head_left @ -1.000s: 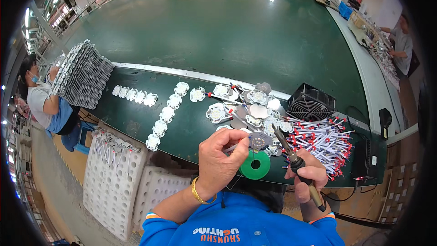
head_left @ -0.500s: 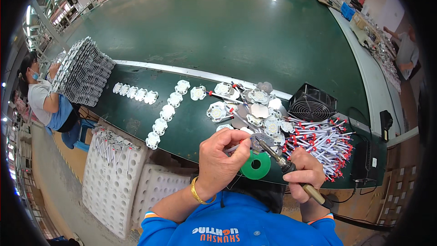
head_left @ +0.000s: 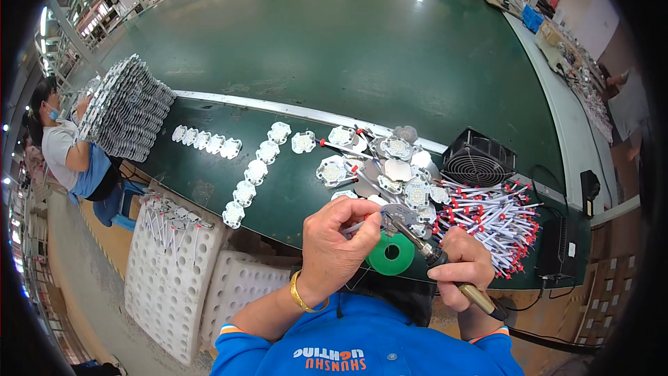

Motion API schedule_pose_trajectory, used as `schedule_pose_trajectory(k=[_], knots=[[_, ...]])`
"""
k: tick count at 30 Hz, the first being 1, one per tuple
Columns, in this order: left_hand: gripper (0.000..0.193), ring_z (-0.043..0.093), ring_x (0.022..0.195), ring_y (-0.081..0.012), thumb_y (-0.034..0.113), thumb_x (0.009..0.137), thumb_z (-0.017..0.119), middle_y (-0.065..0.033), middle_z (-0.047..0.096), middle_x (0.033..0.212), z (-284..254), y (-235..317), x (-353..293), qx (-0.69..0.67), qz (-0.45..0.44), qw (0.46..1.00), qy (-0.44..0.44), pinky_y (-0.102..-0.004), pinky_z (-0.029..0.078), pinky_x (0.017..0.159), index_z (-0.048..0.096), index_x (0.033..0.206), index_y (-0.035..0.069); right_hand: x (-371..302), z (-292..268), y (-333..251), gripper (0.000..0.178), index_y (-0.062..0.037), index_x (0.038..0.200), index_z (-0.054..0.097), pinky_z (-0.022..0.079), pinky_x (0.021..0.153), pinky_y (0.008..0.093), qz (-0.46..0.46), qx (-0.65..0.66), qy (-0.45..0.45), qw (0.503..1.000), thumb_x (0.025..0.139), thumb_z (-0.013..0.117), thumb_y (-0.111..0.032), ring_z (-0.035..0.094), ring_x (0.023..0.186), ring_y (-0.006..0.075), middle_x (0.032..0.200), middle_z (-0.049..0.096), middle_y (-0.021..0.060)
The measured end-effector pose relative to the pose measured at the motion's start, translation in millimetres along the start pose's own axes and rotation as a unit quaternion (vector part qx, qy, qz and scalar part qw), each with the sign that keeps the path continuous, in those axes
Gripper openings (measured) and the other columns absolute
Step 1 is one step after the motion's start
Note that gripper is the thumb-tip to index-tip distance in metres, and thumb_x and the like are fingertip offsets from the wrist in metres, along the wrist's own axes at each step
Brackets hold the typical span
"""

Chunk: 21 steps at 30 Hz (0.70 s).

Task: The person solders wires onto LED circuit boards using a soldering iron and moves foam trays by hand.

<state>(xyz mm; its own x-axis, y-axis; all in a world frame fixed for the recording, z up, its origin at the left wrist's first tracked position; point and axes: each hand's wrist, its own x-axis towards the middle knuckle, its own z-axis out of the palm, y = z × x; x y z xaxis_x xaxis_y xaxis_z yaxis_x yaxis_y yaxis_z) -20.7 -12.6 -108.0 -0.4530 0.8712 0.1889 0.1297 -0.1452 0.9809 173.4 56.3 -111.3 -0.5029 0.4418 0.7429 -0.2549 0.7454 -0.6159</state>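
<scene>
My left hand (head_left: 341, 240) is closed in a pinch on a white wire lead (head_left: 355, 227), mostly hidden by the fingers. Its fingertips are at the left edge of a grey round board (head_left: 398, 213). Wrapped round a soldering iron (head_left: 436, 256) is my right hand (head_left: 465, 264); the iron's tip points up and left, over the board beside my left fingertips. Whether the tip touches is too small to tell. Just below the board lies a green solder spool (head_left: 390, 254).
Loose LED boards (head_left: 396, 170) pile up ahead, with red-banded white wires (head_left: 487, 226) to their right. A black fan (head_left: 480, 157) stands behind the wires. Boards form rows (head_left: 256, 172) on the left, near a tall stack (head_left: 129, 108). A co-worker (head_left: 66, 146) sits far left.
The soldering iron's tip has shifted slightly left, closer to my left fingertips, and my right hand moved with it. My left hand stays nearly still. A person at far right has moved.
</scene>
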Motion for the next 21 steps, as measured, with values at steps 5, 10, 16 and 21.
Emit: schedule_pose_trajectory(k=[5, 10, 16, 21], knots=[[0.005, 0.060, 0.062, -0.0095, 0.001, 0.078, 0.065, -0.0056, 0.062, 0.073, 0.3, 1.0, 0.2, -0.013, 0.007, 1.000, 0.000, -0.0223, 0.048, 0.058, 0.066, 0.083, -0.001, -0.5, -0.2, 1.1, 0.034, -0.0132, 0.087, 0.071, 0.029, 0.045, 0.0300, -0.001, -0.009, 0.001, 1.000, 0.057, 0.063, 0.002, 0.038, 0.050, 0.0175, 0.060, 0.038, -0.0002], [0.007, 0.058, 0.071, -0.0053, 0.000, 0.083, 0.062, -0.0012, 0.060, 0.080, -1.9, 3.0, -1.6, -0.005, -0.017, 1.000, -0.026, -0.0193, 0.046, 0.065, 0.065, 0.087, -0.004, -0.9, 0.2, 2.4, 0.035, -0.0130, 0.088, 0.070, 0.029, 0.045, 0.0302, -0.005, -0.008, 0.001, 1.000, 0.057, 0.063, 0.002, 0.038, 0.050, 0.0179, 0.061, 0.038, 0.0000], [0.004, 0.059, 0.062, -0.0080, 0.002, 0.079, 0.065, -0.0043, 0.061, 0.073, 0.4, 0.8, -0.2, -0.020, -0.008, 1.000, -0.003, -0.0217, 0.047, 0.058, 0.065, 0.082, -0.001, 0.3, -1.7, 3.4, 0.034, -0.0131, 0.089, 0.070, 0.029, 0.046, 0.0305, -0.016, -0.028, -0.011, 0.999, 0.058, 0.063, 0.001, 0.038, 0.049, 0.0180, 0.060, 0.041, 0.0002], [0.006, 0.054, 0.067, -0.0023, 0.002, 0.085, 0.061, 0.0010, 0.062, 0.077, -1.8, -1.5, -0.6, -0.012, -0.045, 0.999, -0.017, -0.0181, 0.045, 0.062, 0.065, 0.087, -0.002, 1.0, -1.0, 3.9, 0.035, -0.0122, 0.090, 0.069, 0.029, 0.046, 0.0310, -0.025, -0.069, -0.028, 0.997, 0.058, 0.062, 0.000, 0.038, 0.047, 0.0183, 0.058, 0.043, 0.0004]])
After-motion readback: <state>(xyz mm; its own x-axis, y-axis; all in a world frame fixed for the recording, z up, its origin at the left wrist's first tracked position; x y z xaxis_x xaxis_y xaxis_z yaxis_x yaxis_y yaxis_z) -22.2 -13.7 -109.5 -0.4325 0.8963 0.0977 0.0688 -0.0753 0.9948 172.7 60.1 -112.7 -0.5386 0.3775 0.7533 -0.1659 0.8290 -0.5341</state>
